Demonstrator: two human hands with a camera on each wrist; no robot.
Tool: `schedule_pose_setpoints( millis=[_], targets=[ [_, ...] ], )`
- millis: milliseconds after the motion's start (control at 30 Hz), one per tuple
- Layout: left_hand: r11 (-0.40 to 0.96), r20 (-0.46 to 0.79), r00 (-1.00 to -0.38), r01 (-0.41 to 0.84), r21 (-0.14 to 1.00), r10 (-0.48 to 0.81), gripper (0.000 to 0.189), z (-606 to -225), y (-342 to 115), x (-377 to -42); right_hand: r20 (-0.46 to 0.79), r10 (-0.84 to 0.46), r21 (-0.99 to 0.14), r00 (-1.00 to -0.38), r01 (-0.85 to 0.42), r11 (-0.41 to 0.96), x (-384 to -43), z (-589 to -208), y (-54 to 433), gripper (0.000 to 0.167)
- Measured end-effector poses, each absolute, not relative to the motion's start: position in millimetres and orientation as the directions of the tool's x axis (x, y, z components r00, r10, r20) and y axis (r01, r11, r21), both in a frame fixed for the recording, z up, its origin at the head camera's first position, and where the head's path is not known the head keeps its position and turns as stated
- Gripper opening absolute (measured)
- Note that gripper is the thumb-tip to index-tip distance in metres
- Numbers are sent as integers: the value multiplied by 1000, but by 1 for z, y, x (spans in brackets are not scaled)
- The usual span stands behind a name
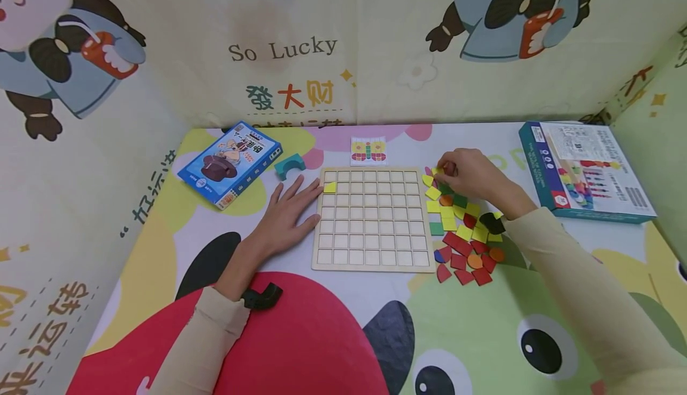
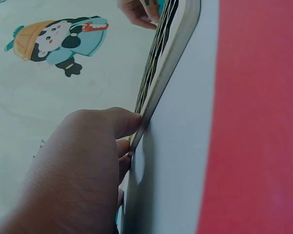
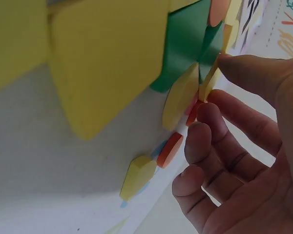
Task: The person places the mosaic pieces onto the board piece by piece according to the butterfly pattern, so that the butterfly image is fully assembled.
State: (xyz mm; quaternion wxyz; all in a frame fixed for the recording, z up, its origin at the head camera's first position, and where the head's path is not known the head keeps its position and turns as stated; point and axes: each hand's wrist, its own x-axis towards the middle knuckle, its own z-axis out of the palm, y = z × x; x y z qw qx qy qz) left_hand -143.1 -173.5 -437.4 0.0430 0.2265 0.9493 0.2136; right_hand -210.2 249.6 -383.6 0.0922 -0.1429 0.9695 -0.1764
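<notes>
Your left hand (image 1: 287,219) lies at the left side of the wooden grid board (image 1: 371,227), fingers extended and spread, fingertips and thumb touching its edge; the left wrist view confirms the thumb against that edge, with no piece in the grasp. Your right hand (image 1: 466,174) is over the far end of the loose tiles (image 1: 448,224), pinching a yellow piece (image 3: 209,84) between thumb and index finger, the other fingers bent and holding nothing. The board lies flat on the table (image 1: 292,255), between your hands. One yellow tile (image 1: 330,187) is seated in it, in the leftmost column, second row from the far edge. The loose tiles lie along the board's right side, some overlapping: yellow ones mostly toward the far part, red ones mostly toward you, with a few green, orange and blue pieces among them. A small picture card (image 1: 368,151) bearing a coloured butterfly pattern lies just beyond the board's far edge. To the left are a teal arch (image 1: 290,166) and, near it, a blue box (image 1: 231,164). A larger box (image 1: 587,174) lies at the far right, beyond your right forearm.
</notes>
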Motion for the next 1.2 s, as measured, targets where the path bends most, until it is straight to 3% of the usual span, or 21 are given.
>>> schedule_pose_setpoints(
  millis=[333,767,1200],
  targets=[
    [803,17,-893,413,429,450,71,-437,-174,-143,-176,-315,-398,-933,-225,890,-217,-385,263,37],
    [800,16,-891,415,435,453,71,-436,-174,-143,-132,-342,-376,-930,-273,886,-220,-385,266,34],
    [806,6,-893,409,428,450,71,-437,-174,-144,-45,-452,-378,-891,-404,833,-214,-379,195,30]
  ],
)
